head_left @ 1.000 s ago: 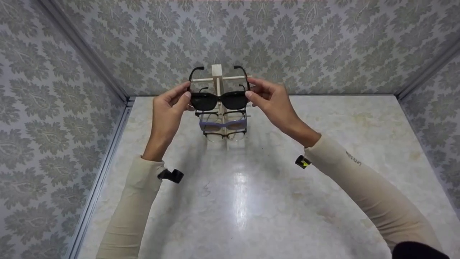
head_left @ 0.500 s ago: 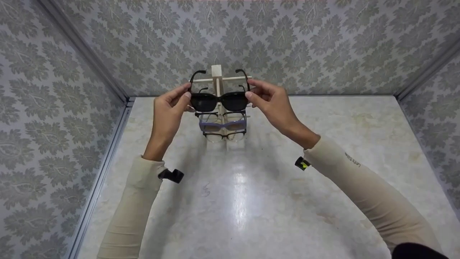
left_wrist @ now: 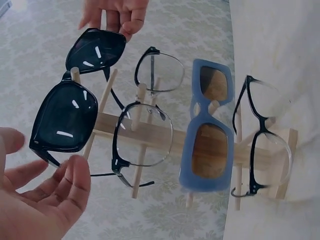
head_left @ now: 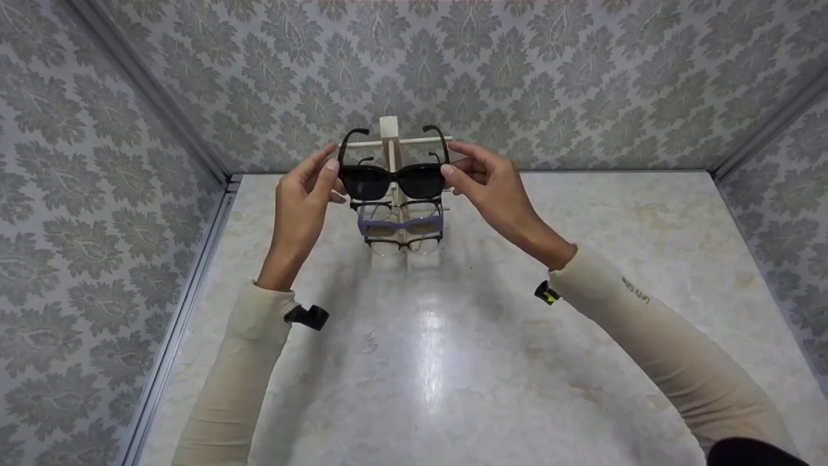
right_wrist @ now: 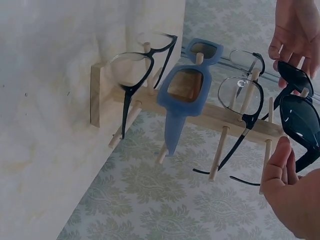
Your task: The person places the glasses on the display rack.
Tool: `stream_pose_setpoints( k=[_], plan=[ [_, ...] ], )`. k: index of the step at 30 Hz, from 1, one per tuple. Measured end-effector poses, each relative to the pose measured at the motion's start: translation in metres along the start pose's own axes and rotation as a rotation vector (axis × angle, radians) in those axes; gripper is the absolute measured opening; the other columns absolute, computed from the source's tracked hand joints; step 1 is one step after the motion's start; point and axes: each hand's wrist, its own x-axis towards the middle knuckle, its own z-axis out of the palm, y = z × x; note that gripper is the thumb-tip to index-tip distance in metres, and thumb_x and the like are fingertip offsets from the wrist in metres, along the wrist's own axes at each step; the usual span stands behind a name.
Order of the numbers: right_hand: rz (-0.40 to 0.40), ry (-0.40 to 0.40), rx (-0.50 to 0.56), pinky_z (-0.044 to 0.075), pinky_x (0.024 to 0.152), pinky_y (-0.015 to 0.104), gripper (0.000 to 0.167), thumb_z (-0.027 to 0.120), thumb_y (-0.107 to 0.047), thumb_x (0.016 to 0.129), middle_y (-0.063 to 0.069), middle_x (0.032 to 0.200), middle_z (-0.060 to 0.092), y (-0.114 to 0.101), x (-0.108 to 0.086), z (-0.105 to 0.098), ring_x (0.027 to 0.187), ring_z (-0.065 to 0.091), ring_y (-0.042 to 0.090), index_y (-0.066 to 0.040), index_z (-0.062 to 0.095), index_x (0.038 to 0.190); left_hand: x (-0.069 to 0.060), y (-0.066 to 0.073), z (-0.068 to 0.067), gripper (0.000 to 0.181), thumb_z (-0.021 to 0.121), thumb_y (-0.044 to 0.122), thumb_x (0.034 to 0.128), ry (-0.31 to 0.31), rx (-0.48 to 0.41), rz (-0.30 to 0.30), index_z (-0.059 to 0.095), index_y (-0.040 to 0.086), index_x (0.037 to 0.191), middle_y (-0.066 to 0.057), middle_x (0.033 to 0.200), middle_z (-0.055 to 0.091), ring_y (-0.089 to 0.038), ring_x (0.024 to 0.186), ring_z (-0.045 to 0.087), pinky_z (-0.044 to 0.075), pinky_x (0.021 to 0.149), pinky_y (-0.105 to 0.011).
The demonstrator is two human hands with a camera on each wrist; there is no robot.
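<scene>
Black sunglasses [head_left: 393,181] sit at the top of a wooden eyewear stand [head_left: 389,129], front toward me, their temples running back past the top crossbar. My right hand [head_left: 495,188] pinches the right temple near its hinge, thumb at the frame's corner. My left hand [head_left: 303,197] is at the left temple; in the left wrist view its thumb is spread apart from the fingers [left_wrist: 75,185], which lie by the temple. Below hang clear glasses with dark brows [left_wrist: 122,137], blue-framed sunglasses [left_wrist: 207,157] with brown lenses, and another dark-browed clear pair [left_wrist: 257,120].
The stand rises from a pale marbled tabletop [head_left: 491,362], close to the patterned back wall [head_left: 556,77]. Another patterned wall [head_left: 84,194] is at the left. Wooden pegs [right_wrist: 218,155] stick out on both sides of the stand's post.
The sunglasses' temple ends have come down slightly onto the top crossbar's level. My left thumb and fingers have loosened and shifted a little left; the right hand is nearly still.
</scene>
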Motion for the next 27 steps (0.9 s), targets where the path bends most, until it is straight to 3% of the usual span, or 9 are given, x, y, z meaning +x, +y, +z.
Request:
stream_pose_setpoints(
  k=[4,9,13,21,27],
  plan=[
    [-0.002,-0.001,-0.037,0.062,0.096,0.038,0.052,0.067,-0.026,0.113,0.016,0.123,0.077,0.004,-0.008,-0.010,0.110,0.075,0.032,-0.004,0.056,0.159,-0.006,-0.005,-0.005,0.055,0.052,0.043,0.1180,0.014,0.078,-0.010,0.054,0.011,0.163,-0.014,0.118,0.072,-0.023,0.092,0.069,0.062,0.084,-0.033],
    [-0.029,-0.002,-0.073,0.061,0.098,0.035,0.048,0.066,-0.024,0.114,0.014,0.126,0.075,0.010,-0.025,-0.028,0.113,0.074,0.025,-0.004,0.059,0.157,-0.017,-0.016,-0.013,0.054,0.050,0.041,0.1189,0.011,0.081,-0.013,0.055,0.008,0.162,-0.011,0.135,0.071,-0.023,0.099,0.069,0.061,0.086,-0.032],
    [-0.022,-0.007,-0.097,0.058,0.105,0.032,0.044,0.065,-0.020,0.114,0.015,0.131,0.073,0.017,-0.041,-0.042,0.117,0.072,0.019,-0.002,0.061,0.154,-0.026,-0.024,-0.015,0.053,0.052,0.041,0.1184,0.000,0.123,-0.020,0.058,0.006,0.159,-0.011,0.135,0.071,-0.023,0.102,0.069,0.060,0.089,-0.033],
    [0.010,0.008,-0.112,0.054,0.112,0.031,0.045,0.068,-0.019,0.113,0.017,0.138,0.070,0.033,-0.075,-0.069,0.127,0.069,0.019,-0.003,0.061,0.154,-0.052,-0.043,-0.012,0.050,0.059,0.041,0.1161,-0.023,0.209,-0.041,0.066,0.005,0.150,-0.011,0.135,0.074,-0.019,0.107,0.070,0.058,0.091,-0.031],
    [0.039,0.035,-0.129,0.053,0.111,0.028,0.043,0.066,-0.018,0.113,0.012,0.139,0.070,0.036,-0.096,-0.089,0.129,0.067,0.018,-0.002,0.061,0.153,-0.069,-0.051,-0.011,0.045,0.061,0.037,0.1156,-0.033,0.214,-0.037,0.069,0.005,0.147,-0.011,0.137,0.073,-0.021,0.111,0.072,0.059,0.093,-0.026]
  ],
)
